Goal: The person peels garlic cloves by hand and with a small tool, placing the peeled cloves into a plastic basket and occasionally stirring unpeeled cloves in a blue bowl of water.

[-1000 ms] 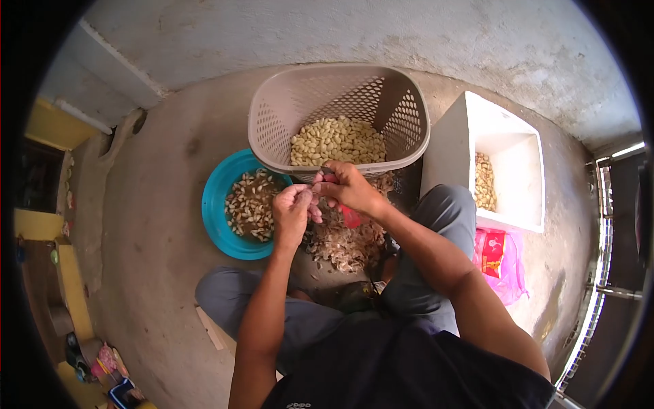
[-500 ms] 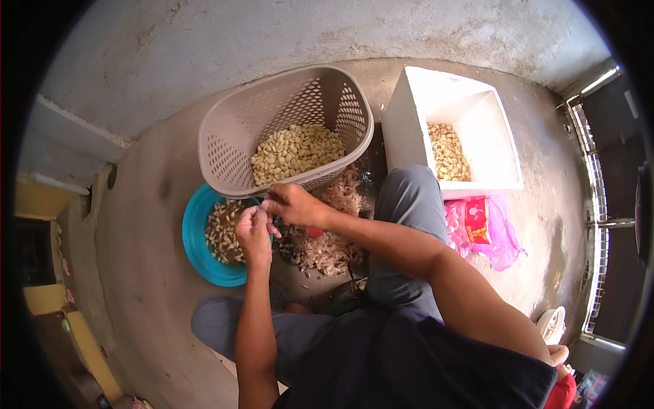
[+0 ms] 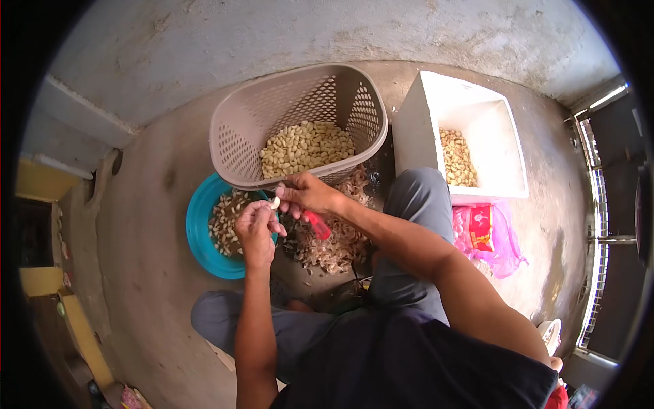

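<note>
Worn, brownish floor (image 3: 146, 232) runs up to a stained wall (image 3: 381, 31), with the containers set on it in an arc near the seated person's legs, an arrangement that appears to keep each within reach. Both hands meet just beyond the knees, close to the near rim of the perforated basket (image 3: 235, 140). Between their fingertips sits one pale piece (image 3: 274, 203) – small and smooth, probably brought together there for fine control. Left hand (image 3: 255, 228): fingers bent inward at the piece; whether it alone bears the piece cannot be determined. Right hand (image 3: 303, 194): thumb and forefinger directed at the piece, lower fingers closed around a red handle (image 3: 317, 225), seemingly tucked into the palm so that the tips remain usable.

Blue basin (image 3: 198, 235) stands beside the basket, partly under the left hand, and contains whitish pieces in murky liquid. Basket contents: cream-coloured pieces, the perforations presumably allowing drainage. Papery scraps (image 3: 330, 252) lie heaped on the floor below the right forearm – consistent with debris falling where the hands are. White box (image 3: 415, 129), right of the basket, holds browner pieces; pink bag (image 3: 504, 252) lies against its near side.
</note>
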`<state>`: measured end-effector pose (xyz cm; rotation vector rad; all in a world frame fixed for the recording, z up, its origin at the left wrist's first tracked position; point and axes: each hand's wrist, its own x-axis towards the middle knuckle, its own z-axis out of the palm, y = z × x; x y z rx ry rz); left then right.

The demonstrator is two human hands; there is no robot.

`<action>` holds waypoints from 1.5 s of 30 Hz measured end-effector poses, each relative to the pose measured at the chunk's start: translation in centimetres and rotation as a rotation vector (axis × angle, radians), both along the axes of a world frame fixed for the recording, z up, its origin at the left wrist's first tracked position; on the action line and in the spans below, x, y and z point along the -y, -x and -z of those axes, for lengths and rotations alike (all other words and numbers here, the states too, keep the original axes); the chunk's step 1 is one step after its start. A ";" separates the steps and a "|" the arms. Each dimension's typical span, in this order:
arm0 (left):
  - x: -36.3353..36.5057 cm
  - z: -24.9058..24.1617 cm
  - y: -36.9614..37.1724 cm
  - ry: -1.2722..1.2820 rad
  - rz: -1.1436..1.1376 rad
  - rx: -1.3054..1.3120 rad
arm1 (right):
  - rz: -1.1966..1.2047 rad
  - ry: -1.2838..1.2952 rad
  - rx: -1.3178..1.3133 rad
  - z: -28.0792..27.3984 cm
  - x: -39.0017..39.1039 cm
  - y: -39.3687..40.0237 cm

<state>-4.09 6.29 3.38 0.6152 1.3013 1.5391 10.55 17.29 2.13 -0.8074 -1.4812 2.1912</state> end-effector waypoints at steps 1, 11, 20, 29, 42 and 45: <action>0.1 -0.1 -0.2 -0.002 0.037 -0.070 | -0.012 0.057 -0.095 -0.6 0.7 0.3; 0.3 0.0 -0.2 0.008 0.050 0.122 | 0.064 0.350 -0.267 0.8 1.9 0.8; 0.3 -1.4 1.8 -0.009 0.022 -0.085 | 0.045 -0.525 0.088 -3.2 -0.4 -0.9; 0.8 0.8 -0.9 -0.097 0.425 -1.209 | 0.425 -0.708 0.072 -4.3 -4.5 -3.7; -0.3 8.3 4.6 0.284 0.404 -1.186 | -0.367 -0.713 0.099 -2.8 3.2 -1.7; -1.0 12.2 8.3 0.578 0.431 -0.970 | -0.626 -0.856 0.198 1.5 5.7 -0.8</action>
